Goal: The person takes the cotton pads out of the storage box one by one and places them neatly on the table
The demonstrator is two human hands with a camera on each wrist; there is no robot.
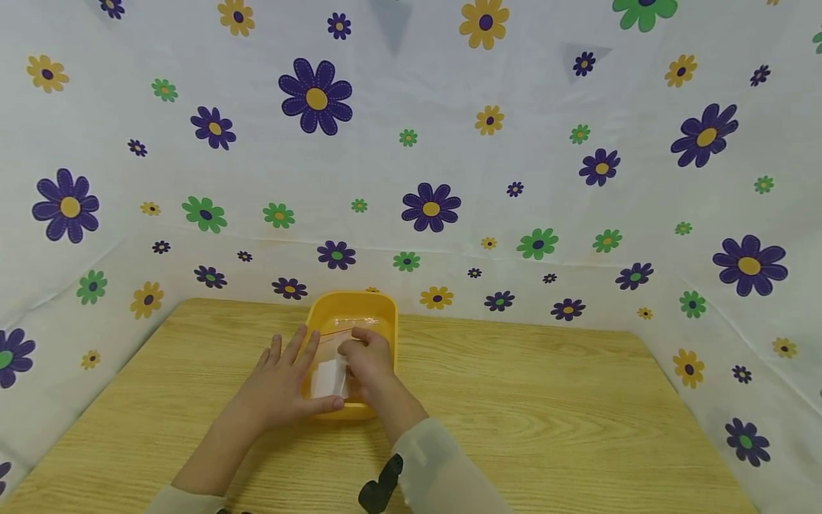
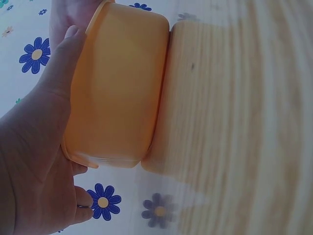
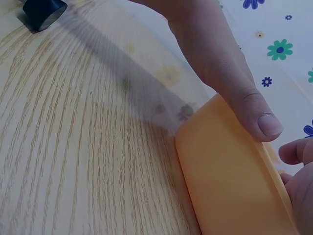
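- White flower-print cloth walled the room side, behind and beside the table.
- The wood-grain table lay below.
- A yellow-orange plastic tub stood near its far edge.
- The left hand spread wide at the tub's left, thumb along the near rim, grasping nothing.
- The right hand reached inside, fingers curled; its grip could not be told.
- A white packet lay in the tub between them.

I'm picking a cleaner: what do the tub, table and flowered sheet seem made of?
Tub: probably smooth, slightly glossy plastic, judging by its even colour and rounded corners.
Table: wood or wood-look laminate with a soft sheen; grain and blurred flower reflections show.
Flowered sheet: cloth or thin plastic, matte-looking; it creases.
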